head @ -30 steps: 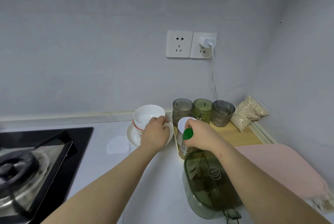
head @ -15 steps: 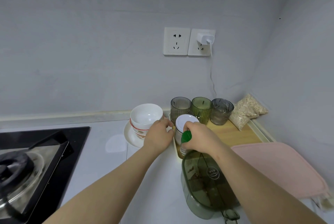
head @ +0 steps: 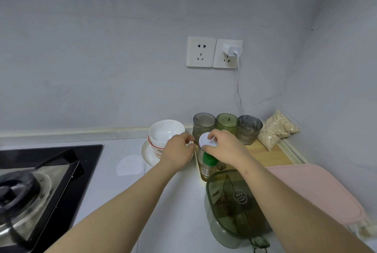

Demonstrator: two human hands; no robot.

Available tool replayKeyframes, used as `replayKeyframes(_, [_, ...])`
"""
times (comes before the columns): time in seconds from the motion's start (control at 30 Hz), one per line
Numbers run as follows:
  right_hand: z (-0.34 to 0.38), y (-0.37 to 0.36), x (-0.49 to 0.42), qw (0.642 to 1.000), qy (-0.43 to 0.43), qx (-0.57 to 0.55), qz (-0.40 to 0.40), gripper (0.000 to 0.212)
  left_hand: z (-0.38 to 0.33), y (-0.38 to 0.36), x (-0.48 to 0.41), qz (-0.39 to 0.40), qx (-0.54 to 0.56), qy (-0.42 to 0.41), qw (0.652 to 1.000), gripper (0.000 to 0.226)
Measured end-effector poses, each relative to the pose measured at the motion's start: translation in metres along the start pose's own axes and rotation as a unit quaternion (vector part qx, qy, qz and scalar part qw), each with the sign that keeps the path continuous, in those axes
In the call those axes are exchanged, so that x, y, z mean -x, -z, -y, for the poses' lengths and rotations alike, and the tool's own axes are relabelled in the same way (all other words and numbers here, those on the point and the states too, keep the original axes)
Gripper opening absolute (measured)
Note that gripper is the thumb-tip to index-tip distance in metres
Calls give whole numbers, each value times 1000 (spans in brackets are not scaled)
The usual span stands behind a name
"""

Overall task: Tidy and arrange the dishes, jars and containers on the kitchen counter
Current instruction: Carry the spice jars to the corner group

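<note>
My right hand [head: 224, 148] grips the white lid of a jar [head: 205, 140] from above. The jar stands at the left end of a wooden tray [head: 265, 156]. A green-capped bottle [head: 209, 164] stands just in front of the jar. My left hand [head: 177, 150] is between the stacked white bowls [head: 166, 133] and the jar. Its fingertips curl at the tray's left rim; whether they pinch it is unclear. The bowls sit on a white plate [head: 147, 155]. Three ribbed glasses [head: 227, 124] line the back of the tray.
A green translucent lidded container [head: 234, 201] stands near the counter's front, under my right forearm. Two bags of oats [head: 277, 128] lie in the corner. A pink mat [head: 314, 189] lies at the right. A black gas stove [head: 40, 181] is at the left. Wall sockets [head: 214, 52] carry a plugged charger.
My left hand left the bowl's rim and moved right to the tray's edge beside the jar. My right hand stayed on the white-lidded jar.
</note>
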State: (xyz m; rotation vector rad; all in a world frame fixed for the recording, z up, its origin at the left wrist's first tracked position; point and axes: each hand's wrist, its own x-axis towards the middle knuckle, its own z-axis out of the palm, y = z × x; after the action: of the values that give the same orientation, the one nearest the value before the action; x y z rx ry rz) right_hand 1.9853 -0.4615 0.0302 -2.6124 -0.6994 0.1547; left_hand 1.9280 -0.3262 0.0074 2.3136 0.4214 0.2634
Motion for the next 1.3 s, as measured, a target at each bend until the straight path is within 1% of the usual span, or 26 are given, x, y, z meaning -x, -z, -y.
replayKeyframes(0.1, [19,12,3,998,8,-58,-39,33,-4,19,6,-18,49,2,999,24])
replayKeyframes(0.17, [41,17,5,993,32,-101,-59,31,-4,39,15,-49,72,4,996,24])
replayKeyframes(0.23, [62,18,8,985,43,-152,-63,29,-6,56,23,-71,87,4,994,26])
replayKeyframes(0.37, [119,6,20,961,61,-269,-23,14,5,102,49,-127,123,31,984,25])
replayKeyframes(0.43, [147,-3,29,948,74,-309,4,7,17,125,64,-159,136,50,977,25])
replayKeyframes(0.5, [181,-19,41,932,89,-349,41,5,36,151,89,-197,136,75,968,24])
replayKeyframes(0.57, [211,-38,53,918,99,-375,81,6,57,173,115,-232,134,115,957,23])
replayKeyframes(0.63, [248,-64,68,908,110,-380,140,10,83,198,151,-277,130,155,939,22])
replayKeyframes(0.73, [291,-98,87,891,131,-388,195,11,113,229,196,-324,121,209,915,21])
replayKeyframes(0.8, [327,-122,107,877,155,-381,250,10,134,251,235,-366,119,244,890,18])
replayKeyframes(0.87, [358,-143,126,863,172,-378,288,10,152,269,269,-400,112,277,867,16])
replayKeyframes(0.93, [394,-168,154,843,197,-369,338,9,172,285,311,-440,102,312,836,16])
replayKeyframes(1.1, [450,-201,203,808,236,-344,416,7,201,314,382,-503,83,364,780,14])
replayKeyframes(1.17, [476,-208,214,796,259,-334,433,7,212,333,402,-515,58,374,769,18])
replayKeyframes(1.3, [516,-222,224,788,275,-327,443,8,238,367,418,-524,45,372,765,23])
